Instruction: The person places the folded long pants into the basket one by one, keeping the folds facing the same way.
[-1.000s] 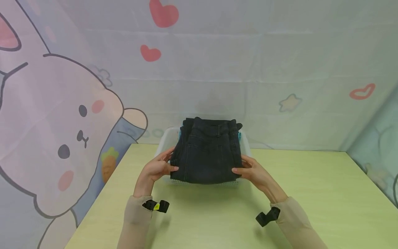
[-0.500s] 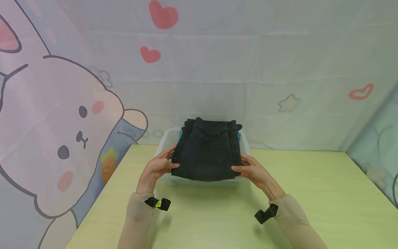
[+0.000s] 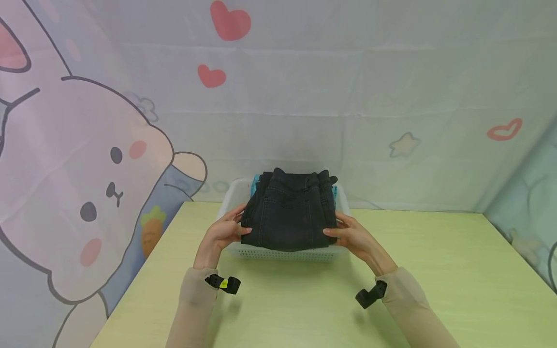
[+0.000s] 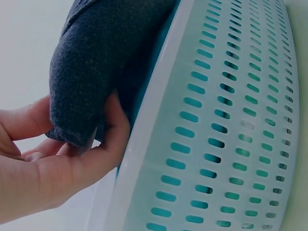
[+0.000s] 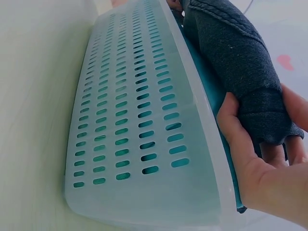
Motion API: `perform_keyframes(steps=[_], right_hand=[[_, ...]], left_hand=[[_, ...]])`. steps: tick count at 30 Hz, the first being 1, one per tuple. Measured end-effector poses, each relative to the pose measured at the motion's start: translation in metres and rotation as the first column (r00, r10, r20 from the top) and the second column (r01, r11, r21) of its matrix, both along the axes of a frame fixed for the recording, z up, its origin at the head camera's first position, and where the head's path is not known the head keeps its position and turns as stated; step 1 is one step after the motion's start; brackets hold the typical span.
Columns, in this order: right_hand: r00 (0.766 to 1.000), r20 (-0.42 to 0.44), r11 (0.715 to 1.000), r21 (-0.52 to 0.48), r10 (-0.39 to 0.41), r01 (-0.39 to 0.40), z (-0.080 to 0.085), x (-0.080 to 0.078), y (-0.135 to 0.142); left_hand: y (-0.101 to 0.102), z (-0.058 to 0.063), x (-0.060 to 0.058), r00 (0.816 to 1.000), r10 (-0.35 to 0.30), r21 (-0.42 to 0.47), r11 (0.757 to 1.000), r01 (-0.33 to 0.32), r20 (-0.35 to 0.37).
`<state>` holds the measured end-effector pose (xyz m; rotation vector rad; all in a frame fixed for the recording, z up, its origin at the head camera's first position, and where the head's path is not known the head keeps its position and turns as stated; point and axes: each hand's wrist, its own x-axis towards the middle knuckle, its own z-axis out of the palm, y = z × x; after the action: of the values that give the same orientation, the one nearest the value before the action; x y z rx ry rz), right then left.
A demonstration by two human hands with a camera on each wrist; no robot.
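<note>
A folded pair of black jeans (image 3: 287, 212) lies over the white perforated basket (image 3: 283, 254), covering most of its opening. My left hand (image 3: 222, 236) grips the near left corner of the jeans, thumb on top and fingers beneath. At the near right corner my right hand (image 3: 353, 237) holds them the same way. The left wrist view shows the rolled denim edge (image 4: 86, 72) between thumb and fingers, just above the basket rim. Teal cloth (image 5: 216, 91) lies inside the basket under the jeans, and bits of blue show at either side of them in the head view.
The basket stands on a pale yellow-green table (image 3: 435, 270), near its back edge. Behind it hangs a backdrop cloth (image 3: 304, 96) printed with hearts and a rabbit. A dark cable (image 3: 552, 266) shows at the far right.
Both hands and the jeans have shifted slightly; the near edge of the jeans moved away from me, exposing more of the basket's front wall. The far edge sits a little lower.
</note>
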<state>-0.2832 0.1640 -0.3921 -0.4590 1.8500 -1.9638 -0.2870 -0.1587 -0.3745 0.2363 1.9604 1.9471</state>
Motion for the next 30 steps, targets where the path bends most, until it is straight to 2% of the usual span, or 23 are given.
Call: perform_keyframes(steps=[12,23,30], right_hand=[[1.0,0.025,1.0,-0.02,0.007,-0.006,0.0041,-0.0034,-0.0014],[1.0,-0.012,0.998,0.056,-0.003,0.003,0.0075,-0.003,0.0005],[1.0,-0.024,0.998,0.06,-0.004,0.006,0.0064,-0.0043,0.0012]], left_hand=[[0.0006,0.0035,-0.0057,0.999,0.055,-0.056,0.997,-0.055,-0.004],[0.0033,0.0028,-0.0034,0.998,0.055,-0.022,0.998,-0.056,-0.005],[0.005,0.002,-0.0052,0.999,0.044,0.02,0.999,-0.044,-0.003]])
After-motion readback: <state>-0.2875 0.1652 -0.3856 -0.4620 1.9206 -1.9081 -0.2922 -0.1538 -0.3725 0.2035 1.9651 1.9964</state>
